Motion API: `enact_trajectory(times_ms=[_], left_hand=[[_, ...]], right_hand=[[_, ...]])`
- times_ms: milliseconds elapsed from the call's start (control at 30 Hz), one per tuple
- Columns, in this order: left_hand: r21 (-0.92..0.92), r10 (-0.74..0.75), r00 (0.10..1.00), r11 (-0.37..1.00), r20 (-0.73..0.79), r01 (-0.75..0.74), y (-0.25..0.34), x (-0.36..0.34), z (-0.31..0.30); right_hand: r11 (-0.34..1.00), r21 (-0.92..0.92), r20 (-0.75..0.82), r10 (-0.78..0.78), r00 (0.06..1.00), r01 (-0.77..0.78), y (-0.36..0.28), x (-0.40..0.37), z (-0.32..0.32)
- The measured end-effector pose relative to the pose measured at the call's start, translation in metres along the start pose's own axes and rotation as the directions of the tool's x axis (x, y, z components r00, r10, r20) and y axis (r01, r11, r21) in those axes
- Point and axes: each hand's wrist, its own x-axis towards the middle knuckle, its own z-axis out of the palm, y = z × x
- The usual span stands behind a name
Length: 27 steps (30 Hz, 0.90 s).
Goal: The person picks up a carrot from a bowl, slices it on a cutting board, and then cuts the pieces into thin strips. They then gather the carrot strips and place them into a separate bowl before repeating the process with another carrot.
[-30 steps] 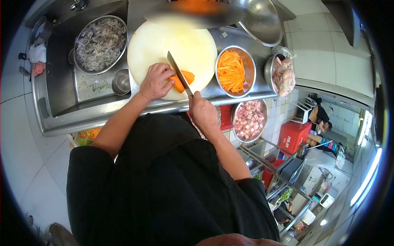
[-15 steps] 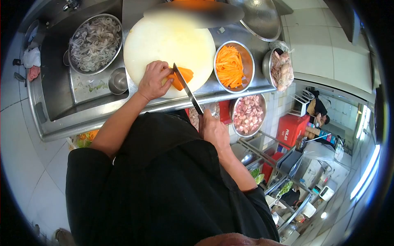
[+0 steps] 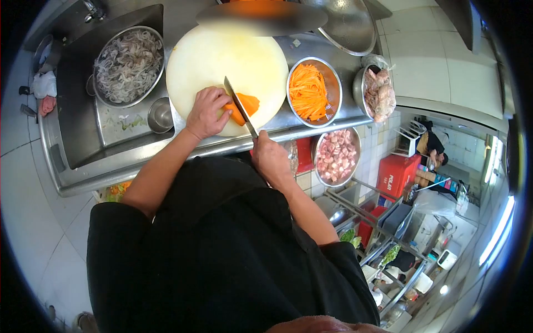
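On the round white cutting board (image 3: 227,55) lies an orange carrot piece (image 3: 236,114), with flat orange slices (image 3: 249,103) to its right. My left hand (image 3: 209,112) is closed on the carrot, fingers bent over its upper left part. In my right hand (image 3: 272,158) is the handle of a knife (image 3: 240,105); its blade crosses the board beside my left fingertips, between the carrot piece and the slices. A colander of orange strips (image 3: 308,91) stands to the right of the board.
A sink (image 3: 78,127) at the left holds a colander of pale, stringy food (image 3: 129,66) and a small metal bowl (image 3: 160,115). Farther right are a bowl of bagged meat (image 3: 379,94) and, lower, a bowl of cut meat (image 3: 336,155). Another person (image 3: 432,145) is in the distance.
My right hand has moved left and up toward the board, and the knife's blade has shifted left and up with it. My left hand stays on the carrot.
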Motion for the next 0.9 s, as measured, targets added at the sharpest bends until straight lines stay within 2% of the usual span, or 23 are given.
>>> enact_trajectory(times_ms=[67,267,500,667,900], left_hand=[[-0.001,-0.003,1.000,1.000,0.001,0.003,0.000,-0.002,-0.002],[-0.007,0.010,1.000,1.000,-0.016,-0.010,0.001,-0.001,-0.001],[-0.019,0.017,0.999,1.000,-0.033,-0.018,0.003,0.001,-0.003],[-0.009,-0.008,1.000,1.000,0.001,0.008,0.003,0.000,0.000],[-0.057,-0.005,1.000,0.998,-0.016,0.004,-0.002,-0.002,0.000]], right_hand=[[0.998,-0.034,0.026,0.060,0.998,-0.059,-0.014,-0.008,-0.026],[0.997,-0.023,0.016,0.075,0.997,-0.074,-0.027,-0.051,-0.061],[0.994,-0.025,0.043,0.103,0.994,-0.102,-0.021,-0.049,-0.044],[0.999,-0.011,0.018,0.035,0.999,-0.035,0.001,-0.008,0.015],[0.999,-0.029,-0.013,0.035,0.999,-0.036,-0.006,-0.006,-0.006]])
